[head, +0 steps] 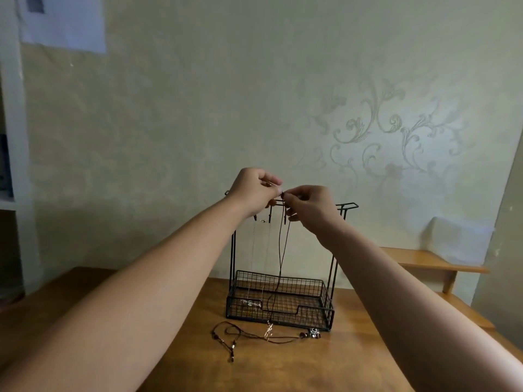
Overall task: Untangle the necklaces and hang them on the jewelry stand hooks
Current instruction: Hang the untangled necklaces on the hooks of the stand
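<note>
Head view: fingertips of both hands meeting at the top bar of a black wire jewelry stand (pixel 334 275). Left hand (pixel 252 193) raised at the bar's left half, fingers curled, thumb and forefinger pinching the beaded end of a dark cord necklace (pixel 281 250). Right hand (pixel 310 206) just beside it, fingers curled too, pinching the same cord at the bar. From the pinch, two strands of the cord hanging straight down into the wire basket (pixel 325 308) at the stand's foot, then trailing over its low front edge. To the left of the cord, a thin silver chain (pixel 252 302) hanging from a hook, its lower end lying in the basket. In front of the basket, flat on the wooden table (pixel 283 369), another dark beaded cord (pixel 226 336) in loose loops, with a pale pendant (pixel 268 331) near the basket's front and a cluster of beads (pixel 310 333) at the right. Behind the stand, a pale patterned wall (pixel 368 123); to the right, a low wooden shelf (pixel 424 261).
</note>
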